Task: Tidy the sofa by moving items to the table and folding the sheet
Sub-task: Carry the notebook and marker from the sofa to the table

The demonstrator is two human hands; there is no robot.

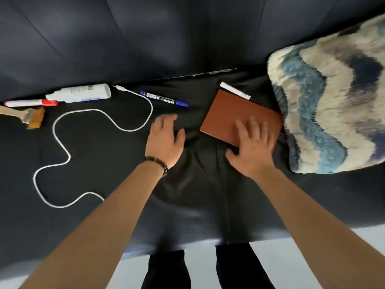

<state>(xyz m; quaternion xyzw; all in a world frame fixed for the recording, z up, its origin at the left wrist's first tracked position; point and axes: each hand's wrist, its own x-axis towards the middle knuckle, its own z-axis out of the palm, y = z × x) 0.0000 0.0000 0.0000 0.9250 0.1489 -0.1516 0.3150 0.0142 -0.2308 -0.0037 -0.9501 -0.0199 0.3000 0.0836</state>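
A black sheet covers the seat of a dark sofa. On it lie a brown notebook, a white pen at the notebook's far edge, a blue marker, a looping white cable, a white bottle, a red-capped marker and a paintbrush. My right hand lies with fingers spread on the notebook's near corner. My left hand rests flat on the sheet just left of the notebook, below the blue marker.
A shaggy cushion with blue and cream waves leans at the right, touching the notebook's right edge. The sofa's front edge runs across the bottom, with light floor and my dark trouser legs below it.
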